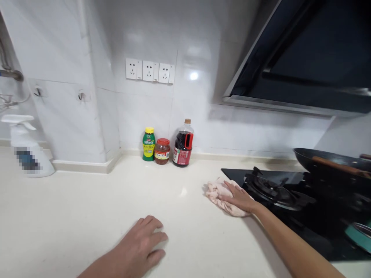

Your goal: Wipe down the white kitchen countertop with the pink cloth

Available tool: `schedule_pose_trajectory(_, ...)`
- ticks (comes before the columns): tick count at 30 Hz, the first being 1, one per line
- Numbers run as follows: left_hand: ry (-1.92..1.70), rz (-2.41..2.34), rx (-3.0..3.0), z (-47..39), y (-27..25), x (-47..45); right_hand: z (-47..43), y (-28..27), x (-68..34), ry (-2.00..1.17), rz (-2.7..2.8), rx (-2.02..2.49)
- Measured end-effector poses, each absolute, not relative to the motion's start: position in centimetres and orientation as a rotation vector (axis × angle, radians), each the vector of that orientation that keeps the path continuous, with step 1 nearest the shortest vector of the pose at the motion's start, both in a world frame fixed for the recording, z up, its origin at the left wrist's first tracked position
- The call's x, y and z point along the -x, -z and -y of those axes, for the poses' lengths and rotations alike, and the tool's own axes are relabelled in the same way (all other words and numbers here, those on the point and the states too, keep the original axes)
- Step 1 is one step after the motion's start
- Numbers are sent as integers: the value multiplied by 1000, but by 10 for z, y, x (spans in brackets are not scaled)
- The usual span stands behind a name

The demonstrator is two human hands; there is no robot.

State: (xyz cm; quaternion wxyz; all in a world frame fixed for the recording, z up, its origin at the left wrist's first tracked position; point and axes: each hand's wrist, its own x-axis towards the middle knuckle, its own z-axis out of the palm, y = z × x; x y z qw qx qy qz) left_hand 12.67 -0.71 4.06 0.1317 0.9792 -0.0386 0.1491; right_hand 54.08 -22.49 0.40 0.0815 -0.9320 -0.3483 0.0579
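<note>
A crumpled pale pink cloth (215,193) lies on the white countertop (185,227), against the left edge of the gas stove (232,174). My right hand (239,198) presses down on it from above, its fingers over the folds. Nearer to me and to the left, my left hand (142,244) hovers over or rests on the counter; which one I cannot tell. Its fingers are slightly curled and apart, with nothing in them.
Along the wall stand a green bottle with a yellow cap (148,144), a red-lidded jar (162,151) and a dark sauce bottle (183,144). A spray bottle (30,150) is far left. At right sit a burner (271,189) and a wok (307,158), under a range hood (304,58).
</note>
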Motion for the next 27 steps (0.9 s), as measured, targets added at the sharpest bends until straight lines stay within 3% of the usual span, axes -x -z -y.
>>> schedule_pose_trajectory(7,-367,73,-2816,6,-42,-130,142,-20,-541,-278,1124,2773)
schedule_pose_trajectory(16,-517,73,-2672,-12,-34,-136,45,-36,-441,-354,1679,2377)
schedule_pose_trajectory(21,-713,7,-2525,-29,-28,-141,69,-44,-385,-417,1911,2157)
schedule_pose_trajectory(27,-747,-83,-2450,-34,-32,-143,164,-46,-342,-482,1904,2078)
